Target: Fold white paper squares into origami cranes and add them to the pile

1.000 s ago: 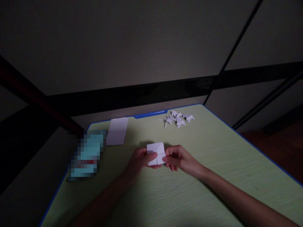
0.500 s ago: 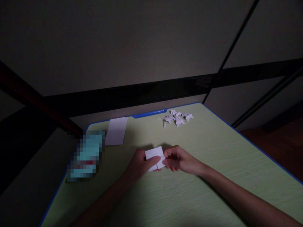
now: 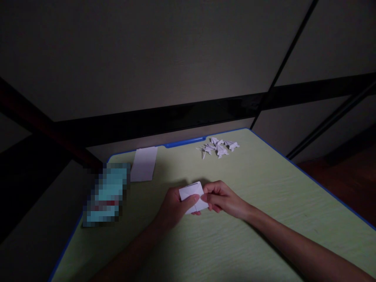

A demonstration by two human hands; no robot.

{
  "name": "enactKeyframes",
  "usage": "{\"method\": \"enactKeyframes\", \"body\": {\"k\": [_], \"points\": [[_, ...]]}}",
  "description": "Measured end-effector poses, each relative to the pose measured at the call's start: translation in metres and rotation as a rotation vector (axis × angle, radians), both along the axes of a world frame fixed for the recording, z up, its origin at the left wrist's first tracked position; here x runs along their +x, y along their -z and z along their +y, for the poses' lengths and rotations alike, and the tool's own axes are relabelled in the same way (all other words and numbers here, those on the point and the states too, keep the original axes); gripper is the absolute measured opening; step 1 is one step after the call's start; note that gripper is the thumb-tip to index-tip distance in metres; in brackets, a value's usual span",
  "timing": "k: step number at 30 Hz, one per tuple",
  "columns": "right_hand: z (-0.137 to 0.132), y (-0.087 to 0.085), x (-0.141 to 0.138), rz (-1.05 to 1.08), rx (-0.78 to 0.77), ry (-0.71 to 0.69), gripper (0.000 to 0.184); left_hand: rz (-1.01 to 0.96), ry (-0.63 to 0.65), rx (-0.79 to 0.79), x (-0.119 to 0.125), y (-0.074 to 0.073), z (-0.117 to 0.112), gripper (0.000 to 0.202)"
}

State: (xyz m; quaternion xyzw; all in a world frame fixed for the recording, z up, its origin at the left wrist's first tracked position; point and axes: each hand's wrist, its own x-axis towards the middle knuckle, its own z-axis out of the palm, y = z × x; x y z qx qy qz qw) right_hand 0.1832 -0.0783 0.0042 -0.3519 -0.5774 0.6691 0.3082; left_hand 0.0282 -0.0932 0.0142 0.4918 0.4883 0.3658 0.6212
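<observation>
Between my two hands, over the near middle of the table, is a small folded piece of white paper [image 3: 190, 191] with crease lines on its upper face. My left hand [image 3: 173, 204] is closed on its left side, thumb lying flat on top and fingertips showing below the lower edge. At the right edge, my right hand [image 3: 221, 197] pinches the paper, its thumb on the top face and the other fingers curled behind. Part of the paper's underside is hidden by my fingers.
Several folded white paper figures [image 3: 221, 150] sit together near the table's far edge, with thin paper strips [image 3: 203, 152] beside them. A flat white sheet [image 3: 144, 164] lies at the back left. Nearer left is a blurred-out turquoise item [image 3: 107, 194]. Blue edging [image 3: 323, 185] borders the green table [image 3: 264, 184].
My right thumb has shifted slightly up and inward on the paper. The paper's right part looks flatter and a little wider now. My left hand has hardly moved.
</observation>
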Motion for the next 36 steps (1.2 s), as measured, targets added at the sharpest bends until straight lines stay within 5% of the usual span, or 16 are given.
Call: {"method": "enactKeyframes", "body": {"k": [16, 28, 36], "points": [[-0.0008, 0.0007, -0.0017, 0.011, 0.034, -0.051, 0.023, -0.003, -0.056, -0.015, -0.0032, -0.0002, 0.0011, 0.023], [-0.0015, -0.0008, -0.0030, 0.000, 0.055, -0.024, 0.021, -0.044, 0.067, 0.019, -0.0055, 0.0018, -0.0009, 0.018], [0.0011, -0.0017, -0.0021, 0.056, 0.023, -0.156, 0.017, -0.079, 0.092, -0.031, -0.0044, 0.0022, 0.0004, 0.022]]}}
